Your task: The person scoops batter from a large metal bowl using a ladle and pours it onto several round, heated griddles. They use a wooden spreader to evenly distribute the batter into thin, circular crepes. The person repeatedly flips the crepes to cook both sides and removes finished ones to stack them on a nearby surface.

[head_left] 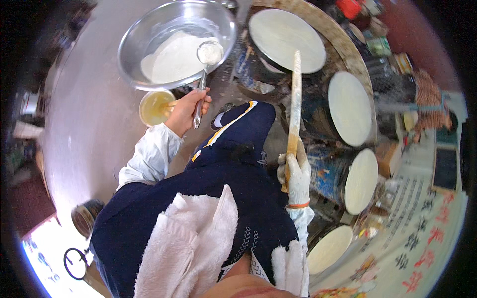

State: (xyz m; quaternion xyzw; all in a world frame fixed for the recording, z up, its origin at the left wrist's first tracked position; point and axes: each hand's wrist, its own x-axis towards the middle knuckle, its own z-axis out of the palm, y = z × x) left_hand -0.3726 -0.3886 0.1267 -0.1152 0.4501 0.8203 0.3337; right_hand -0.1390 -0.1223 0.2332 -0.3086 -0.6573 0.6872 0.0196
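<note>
My bare left hand (189, 111) grips the handle of a steel ladle (210, 52), its scoop holding white batter over a large steel bowl (129, 54) of white batter (166, 62). Just beneath the bowl sits a container of yellowish liquid (150, 110) with a handle in it. My gloved right hand (297, 174) is closed on a long, pale wooden stick (295, 99), which points up toward the top round griddle (287, 37). That griddle and the ones at my right (349, 109) (361, 181) (329, 248) are coated with pale, round layers.
A curved rim (355, 54) borders the griddles. At the far right another person (430, 102) is in view beside assorted containers, above a printed banner (417, 238). A dark round container (85, 217) and a black wheel (75, 251) are at lower left.
</note>
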